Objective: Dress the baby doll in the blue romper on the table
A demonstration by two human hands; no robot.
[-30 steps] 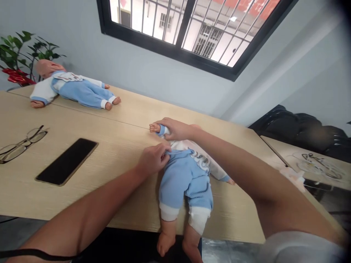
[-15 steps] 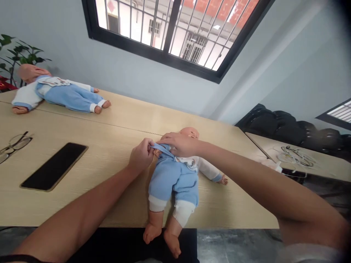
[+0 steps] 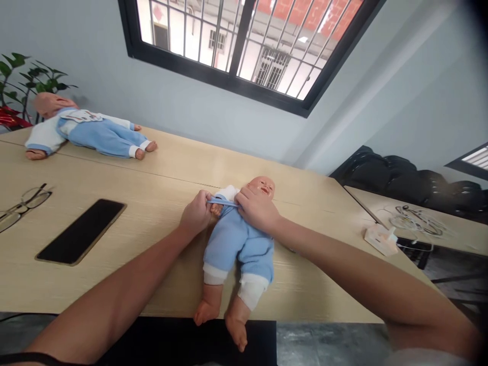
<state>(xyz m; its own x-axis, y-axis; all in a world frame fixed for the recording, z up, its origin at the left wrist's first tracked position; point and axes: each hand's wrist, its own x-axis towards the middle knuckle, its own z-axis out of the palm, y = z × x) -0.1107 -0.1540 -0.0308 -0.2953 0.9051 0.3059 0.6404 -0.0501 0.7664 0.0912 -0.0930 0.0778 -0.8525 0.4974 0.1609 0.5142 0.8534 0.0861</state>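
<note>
A baby doll (image 3: pixel 229 244) in blue trousers and a white top lies on its back, its feet over the table's front edge. Between my hands a narrow blue fabric strap (image 3: pixel 224 202) is drawn taut across the doll's chest, beside its small hand. My left hand (image 3: pixel 196 211) pinches the strap's outer end. At the chest, just below the doll's face, my right hand (image 3: pixel 258 207) is closed on the strap's inner end; its fingertips are partly hidden. My right hand and forearm cover the doll's other arm and the bib front.
On the wooden table (image 3: pixel 171 284) lie a black phone (image 3: pixel 82 231) and eyeglasses (image 3: pixel 25 206) at the left. A second dressed doll (image 3: pixel 99 133) rests at the back left near a plant (image 3: pixel 28 81). A white power strip (image 3: pixel 381 239) and cables (image 3: pixel 419 221) are at the right.
My right hand has shifted right and down across the doll's chest, uncovering its face and white shoulder. The blue strap now stretches straighter between my hands.
</note>
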